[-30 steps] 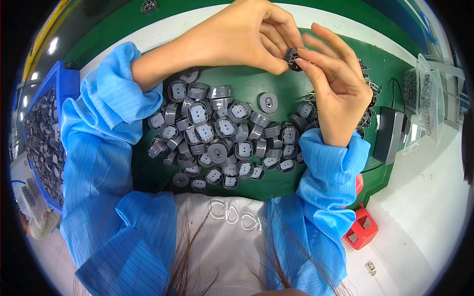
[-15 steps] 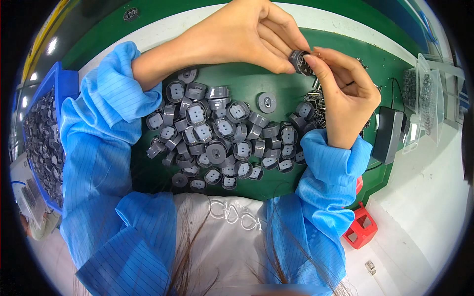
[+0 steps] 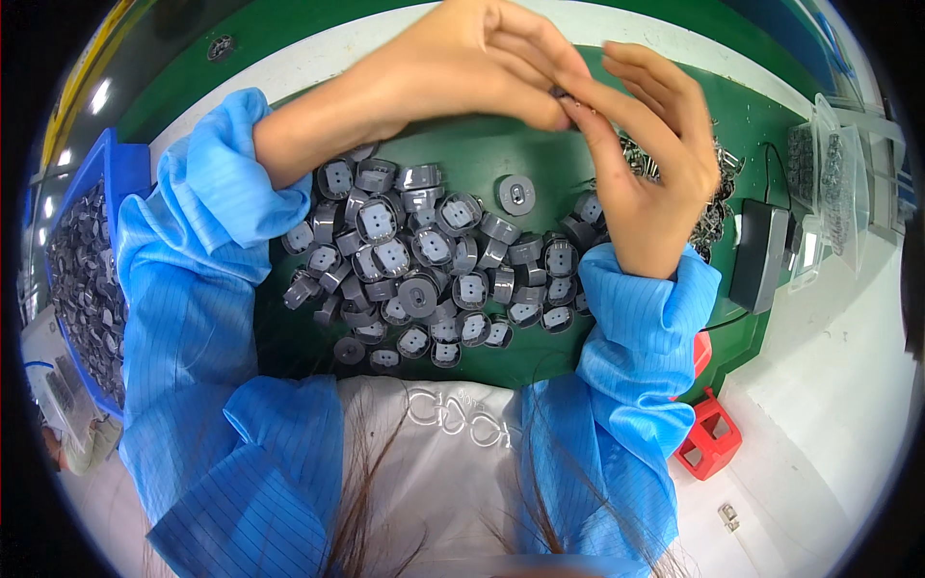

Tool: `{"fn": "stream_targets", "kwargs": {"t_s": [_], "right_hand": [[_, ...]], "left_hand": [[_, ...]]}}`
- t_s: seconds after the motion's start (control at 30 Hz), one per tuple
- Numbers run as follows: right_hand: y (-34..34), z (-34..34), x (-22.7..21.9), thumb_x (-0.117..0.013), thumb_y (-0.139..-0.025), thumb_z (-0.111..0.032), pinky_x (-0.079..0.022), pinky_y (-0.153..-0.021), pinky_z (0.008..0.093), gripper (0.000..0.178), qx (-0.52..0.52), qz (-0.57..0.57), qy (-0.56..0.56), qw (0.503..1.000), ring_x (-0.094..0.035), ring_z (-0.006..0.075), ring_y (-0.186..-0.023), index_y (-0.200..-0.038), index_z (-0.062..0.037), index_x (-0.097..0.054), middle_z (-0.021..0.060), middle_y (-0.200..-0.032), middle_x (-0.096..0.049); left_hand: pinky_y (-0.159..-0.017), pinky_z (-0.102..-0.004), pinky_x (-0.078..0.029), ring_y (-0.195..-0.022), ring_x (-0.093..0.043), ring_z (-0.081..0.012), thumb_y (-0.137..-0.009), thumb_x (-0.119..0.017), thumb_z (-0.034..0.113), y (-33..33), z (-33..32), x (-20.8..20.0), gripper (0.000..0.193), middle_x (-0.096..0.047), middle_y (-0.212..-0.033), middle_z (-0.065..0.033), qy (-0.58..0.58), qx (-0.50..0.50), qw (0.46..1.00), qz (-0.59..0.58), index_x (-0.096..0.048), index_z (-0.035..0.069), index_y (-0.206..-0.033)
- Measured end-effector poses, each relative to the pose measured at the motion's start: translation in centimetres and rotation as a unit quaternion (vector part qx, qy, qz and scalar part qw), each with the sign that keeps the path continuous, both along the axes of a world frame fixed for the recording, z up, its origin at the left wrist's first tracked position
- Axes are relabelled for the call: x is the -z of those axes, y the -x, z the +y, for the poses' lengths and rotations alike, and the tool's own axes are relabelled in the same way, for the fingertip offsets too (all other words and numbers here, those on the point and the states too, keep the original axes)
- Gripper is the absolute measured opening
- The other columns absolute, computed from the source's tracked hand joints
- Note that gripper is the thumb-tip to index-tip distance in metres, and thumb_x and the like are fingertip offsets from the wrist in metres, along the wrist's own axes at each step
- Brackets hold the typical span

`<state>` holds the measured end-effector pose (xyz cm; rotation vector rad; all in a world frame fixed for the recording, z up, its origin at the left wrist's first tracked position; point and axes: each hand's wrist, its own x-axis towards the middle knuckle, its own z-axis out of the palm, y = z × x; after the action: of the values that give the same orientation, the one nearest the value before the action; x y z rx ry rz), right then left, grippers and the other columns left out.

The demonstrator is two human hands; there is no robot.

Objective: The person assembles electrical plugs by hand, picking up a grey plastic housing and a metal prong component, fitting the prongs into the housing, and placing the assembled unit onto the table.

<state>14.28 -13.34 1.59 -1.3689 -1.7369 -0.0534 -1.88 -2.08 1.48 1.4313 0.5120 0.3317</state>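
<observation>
My left hand (image 3: 472, 72) reaches across the far side of the green bench, its thumb and fingers pinching a small dark round plastic part (image 3: 559, 92). Fingers cover most of that part. From the right, my right hand (image 3: 655, 144) meets it, thumb and index fingertip closed at the same part while the other fingers stay raised. Below the hands lies a heap of grey round plastic housings (image 3: 434, 249), some showing pale two-holed faces. A single grey housing (image 3: 516, 195) lies apart, nearer the hands. Thin metal pieces (image 3: 718, 207) are piled beside and behind my right hand.
At the left stands a blue bin (image 3: 114, 173) full of small grey parts. A black box with a cable (image 3: 759, 255) sits at the right, by a clear plastic container (image 3: 833, 183). A red plastic stool-like object (image 3: 711, 438) is low on the right.
Both hands have shifted slightly left, and the round part between them is now mostly covered. My right hand has turned, with its other fingers lifted and straighter.
</observation>
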Motion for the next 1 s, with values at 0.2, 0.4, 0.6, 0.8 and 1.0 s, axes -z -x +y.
{"fn": "stream_targets", "kwargs": {"t_s": [0.2,0.4,0.6,0.8,1.0], "right_hand": [[-0.1,-0.1,0.5,-0.056,-0.091,0.004,-0.051,-0.088,0.0301,0.042,-0.037,0.282,0.154,0.946,-0.065,0.0191,-0.099,-0.133,-0.0035,-0.053,0.0115,-0.116,-0.065],[-5.1,-0.9,-0.5,-0.066,-0.086,-0.009,-0.051,-0.072,0.0331,0.024,0.221,0.074,0.163,0.959,-0.064,0.0185,-0.077,-0.110,-0.0060,-0.070,0.0096,-0.093,-0.071],[-5.3,-1.4,-0.3,-0.076,-0.082,-0.023,-0.049,-0.066,0.0275,0.027,0.232,0.015,0.337,0.912,-0.057,0.0113,-0.068,-0.097,-0.0019,-0.074,0.0069,-0.078,-0.070],[-5.0,-1.4,-0.4,-0.077,-0.081,-0.023,-0.049,-0.067,0.0275,0.027,0.213,0.073,0.326,0.918,-0.063,0.0125,-0.071,-0.095,-0.0002,-0.074,0.0081,-0.079,-0.071],[-5.1,-1.3,0.7,-0.077,-0.080,-0.027,-0.052,-0.063,0.0332,0.027,0.221,0.012,0.275,0.936,-0.064,0.0232,-0.060,-0.089,-0.0014,-0.074,0.0128,-0.069,-0.069]], "left_hand": [[-0.073,-0.0183,-0.054,-0.079,-0.068,-0.0094,-0.077,-0.077,0.003,0.3,2.5,-0.8,0.029,-0.071,-0.090,-0.0086,-0.112,-0.038,0.993,-0.015,-0.066,-0.004,-0.103],[-0.069,-0.0229,-0.054,-0.077,-0.067,-0.0130,-0.079,-0.071,-0.003,2.6,9.8,1.9,0.022,-0.070,-0.087,-0.0088,-0.222,-0.171,0.958,0.061,-0.067,-0.005,-0.100],[-0.083,-0.0417,-0.051,-0.098,-0.064,-0.0288,-0.082,-0.071,0.011,3.3,10.2,3.0,0.024,-0.067,-0.097,-0.0195,-0.607,-0.209,0.711,0.287,-0.068,-0.002,-0.101],[-0.103,-0.0475,-0.040,-0.117,-0.049,-0.0467,-0.098,-0.048,0.032,4.1,11.7,5.7,0.047,-0.051,-0.129,-0.0277,-0.625,-0.231,0.643,0.376,-0.052,-0.001,-0.131],[-0.107,-0.0466,-0.036,-0.125,-0.045,-0.0378,-0.098,-0.051,0.038,1.9,6.3,-0.2,0.052,-0.046,-0.132,-0.0272,-0.553,0.032,0.816,0.164,-0.049,-0.001,-0.133]]}}
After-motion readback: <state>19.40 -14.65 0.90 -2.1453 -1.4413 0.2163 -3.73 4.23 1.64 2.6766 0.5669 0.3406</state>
